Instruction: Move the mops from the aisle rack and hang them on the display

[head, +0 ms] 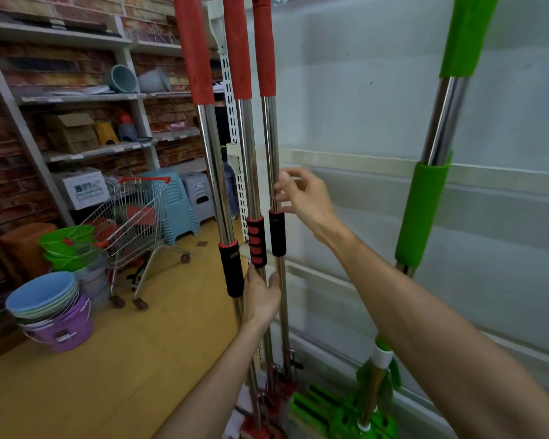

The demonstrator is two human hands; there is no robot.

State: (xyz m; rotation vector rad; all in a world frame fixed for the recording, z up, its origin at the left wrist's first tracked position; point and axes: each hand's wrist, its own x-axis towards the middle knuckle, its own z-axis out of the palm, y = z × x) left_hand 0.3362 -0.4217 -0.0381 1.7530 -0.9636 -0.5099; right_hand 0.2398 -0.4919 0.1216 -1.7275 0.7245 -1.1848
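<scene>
Your left hand (262, 297) is low on the middle red mop (251, 160), just under its red-and-black grip, with the fingers curled round the chrome pole and the thumb up on the pole's right side, between this pole and the next. Your right hand (308, 199) is higher, at the right red mop (271, 147). Its fingers (281, 182) are loosely spread and bent, the tips against the pole just above the black grip and not closed round it. All three red mops stand upright and close together, heads on the floor, the left red mop (214, 172) just beside your left hand; whether their tops hang on anything you cannot tell. A green mop (441, 128) stands well apart to the right against the pale display panel (362, 106). A shopping cart (133, 217) and stacked buckets (45, 299) sit on the floor to the left.
</scene>
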